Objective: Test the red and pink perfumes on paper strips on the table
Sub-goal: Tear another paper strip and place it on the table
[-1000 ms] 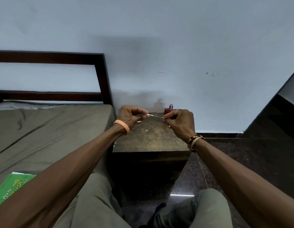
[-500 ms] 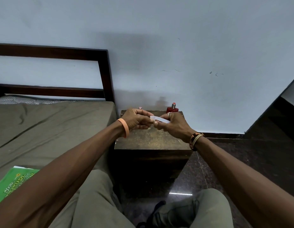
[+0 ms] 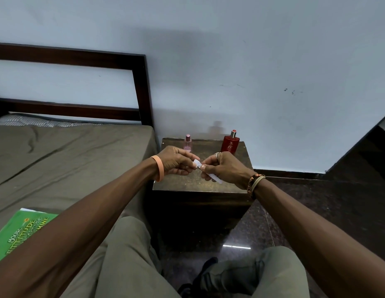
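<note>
A small pink perfume bottle point(image 3: 188, 144) stands upright at the back left of the dark bedside table point(image 3: 183, 183). A larger red perfume bottle point(image 3: 230, 143) stands upright at the back right. Both hands hover over the table's middle, pinching one white paper strip point(image 3: 197, 163). My left hand point(image 3: 176, 161) grips its upper end with thumb and fingers. My right hand point(image 3: 222, 167) holds the rest, and the strip's lower end pokes out beneath that palm. The strip is clear of the table and of both bottles.
A bed with an olive sheet point(image 3: 69, 160) and a dark wooden headboard point(image 3: 142, 89) lies to the left. A green book point(image 3: 21, 235) rests on it near my left arm. A pale wall stands behind the table; dark polished floor point(image 3: 316, 211) lies to the right.
Both hands have come down and towards me, uncovering the two bottles. The strip has turned from level to slanting down to the right.
</note>
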`<action>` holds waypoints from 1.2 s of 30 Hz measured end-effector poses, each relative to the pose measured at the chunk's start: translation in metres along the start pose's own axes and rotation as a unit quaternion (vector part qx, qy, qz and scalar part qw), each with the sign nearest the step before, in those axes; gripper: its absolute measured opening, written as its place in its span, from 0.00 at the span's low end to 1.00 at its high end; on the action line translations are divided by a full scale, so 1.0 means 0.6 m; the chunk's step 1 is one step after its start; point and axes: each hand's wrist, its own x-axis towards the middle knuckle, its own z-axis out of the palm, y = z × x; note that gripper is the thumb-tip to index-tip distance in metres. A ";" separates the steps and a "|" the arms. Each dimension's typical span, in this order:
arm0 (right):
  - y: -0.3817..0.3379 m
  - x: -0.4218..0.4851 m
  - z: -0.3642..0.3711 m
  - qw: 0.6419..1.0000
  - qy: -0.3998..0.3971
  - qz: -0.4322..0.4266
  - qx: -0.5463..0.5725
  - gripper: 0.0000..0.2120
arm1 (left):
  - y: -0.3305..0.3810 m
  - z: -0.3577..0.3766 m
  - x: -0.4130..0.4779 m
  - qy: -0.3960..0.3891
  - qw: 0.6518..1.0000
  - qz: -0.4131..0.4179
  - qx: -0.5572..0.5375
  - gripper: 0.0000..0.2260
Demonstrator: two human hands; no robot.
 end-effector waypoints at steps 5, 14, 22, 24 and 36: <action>0.010 0.019 0.014 1.000 0.014 0.017 -0.004 0.10 | -0.021 -0.009 0.012 0.008 1.000 0.021 0.004 0.09; 0.019 0.066 0.027 0.989 0.056 -0.038 -0.135 0.07 | -0.044 -0.029 0.045 0.043 0.998 0.041 0.026 0.05; 0.037 0.130 0.050 0.990 0.032 -0.037 -0.133 0.04 | -0.072 -0.069 0.079 0.087 0.995 0.042 -0.008 0.08; 0.043 0.148 0.061 0.990 0.017 -0.036 -0.139 0.05 | -0.087 -0.082 0.091 0.094 0.995 0.026 -0.018 0.07; 0.131 0.245 0.173 0.984 0.068 -0.002 -0.166 0.12 | -0.227 -0.130 0.161 0.109 0.974 -0.105 -0.167 0.03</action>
